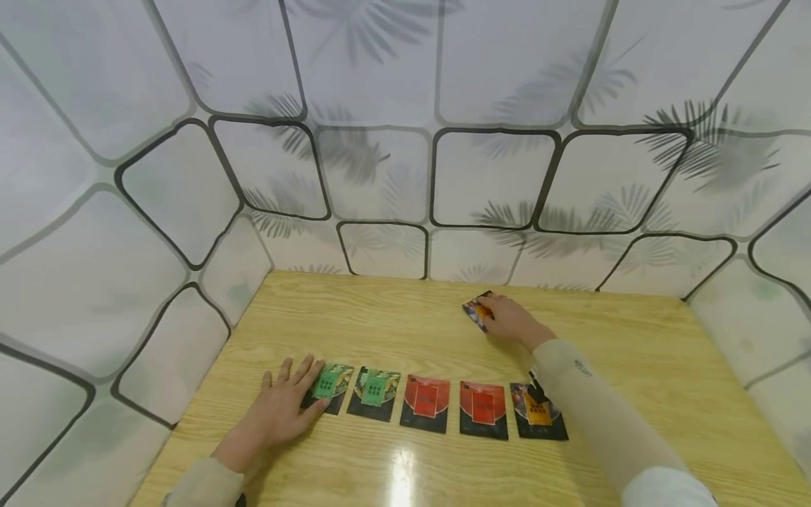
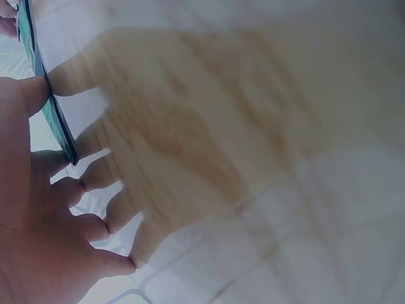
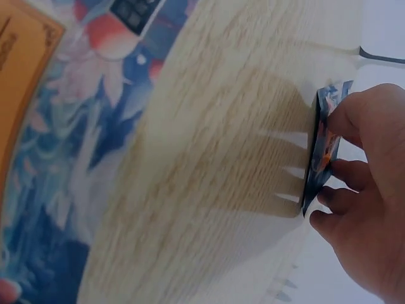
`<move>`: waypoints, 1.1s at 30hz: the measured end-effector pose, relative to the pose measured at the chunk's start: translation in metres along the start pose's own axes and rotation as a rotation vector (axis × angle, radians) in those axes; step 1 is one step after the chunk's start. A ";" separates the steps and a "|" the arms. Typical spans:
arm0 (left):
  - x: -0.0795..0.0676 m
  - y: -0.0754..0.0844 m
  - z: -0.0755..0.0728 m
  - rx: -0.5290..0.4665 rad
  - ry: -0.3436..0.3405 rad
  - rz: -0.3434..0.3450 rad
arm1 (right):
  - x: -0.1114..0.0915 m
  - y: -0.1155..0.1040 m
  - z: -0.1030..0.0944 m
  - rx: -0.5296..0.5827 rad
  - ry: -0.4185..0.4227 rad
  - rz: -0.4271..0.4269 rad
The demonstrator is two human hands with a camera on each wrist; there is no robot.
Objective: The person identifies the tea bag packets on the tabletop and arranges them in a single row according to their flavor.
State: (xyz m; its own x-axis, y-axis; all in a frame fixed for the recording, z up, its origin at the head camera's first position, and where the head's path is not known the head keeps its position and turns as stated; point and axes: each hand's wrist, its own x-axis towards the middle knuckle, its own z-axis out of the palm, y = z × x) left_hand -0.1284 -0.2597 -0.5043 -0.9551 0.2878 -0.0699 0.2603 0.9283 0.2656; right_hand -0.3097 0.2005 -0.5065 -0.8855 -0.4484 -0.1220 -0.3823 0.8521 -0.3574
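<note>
My left hand (image 1: 283, 406) lies flat with spread fingers at the left end of a row of packets. Its thumb and index finger touch the leftmost green packet (image 1: 329, 382). Farther back on the table, my right hand (image 1: 510, 319) rests its fingertips on a blue, red and orange packet (image 1: 476, 310), which lies askew. Several digits show spread along this packet in the right wrist view; the hand covers part of it. Beneath the right forearm lies a black packet with an orange label (image 1: 540, 418), partly covered by the sleeve.
Between the row's ends lie a second green packet (image 1: 374, 393) and two red-and-black packets, one left (image 1: 425, 403) and one right (image 1: 483, 411). The wooden table (image 1: 355, 310) meets a patterned wall (image 1: 393, 176) behind and at both sides.
</note>
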 end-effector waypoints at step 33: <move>0.000 0.000 0.000 0.005 -0.011 -0.010 | -0.007 0.004 -0.004 -0.030 0.146 0.004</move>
State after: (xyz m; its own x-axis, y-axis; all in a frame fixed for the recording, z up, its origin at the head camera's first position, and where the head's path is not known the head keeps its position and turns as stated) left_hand -0.1288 -0.2599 -0.5048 -0.9560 0.2812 -0.0834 0.2515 0.9322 0.2602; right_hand -0.3062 0.2084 -0.5035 -0.9150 -0.4033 0.0132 -0.3848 0.8623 -0.3292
